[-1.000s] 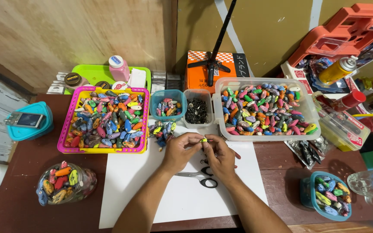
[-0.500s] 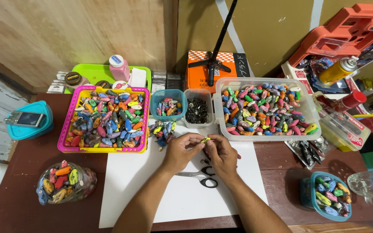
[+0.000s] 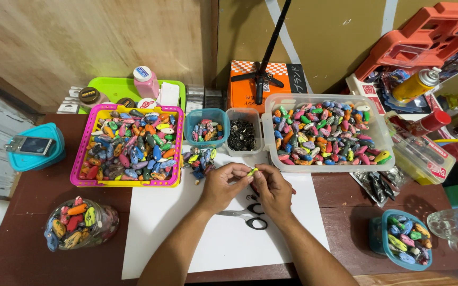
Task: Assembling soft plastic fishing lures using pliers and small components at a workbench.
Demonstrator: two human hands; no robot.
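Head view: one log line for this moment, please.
left hand: pinching small yellow-green piece | right hand: pinching same piece | scissors: flat on white sheet, beneath the hands

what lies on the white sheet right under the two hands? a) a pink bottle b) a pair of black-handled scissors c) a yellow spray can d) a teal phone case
b: the black-handled scissors lie on the white sheet just below the left hand and right hand, which pinch a small yellow-green piece.
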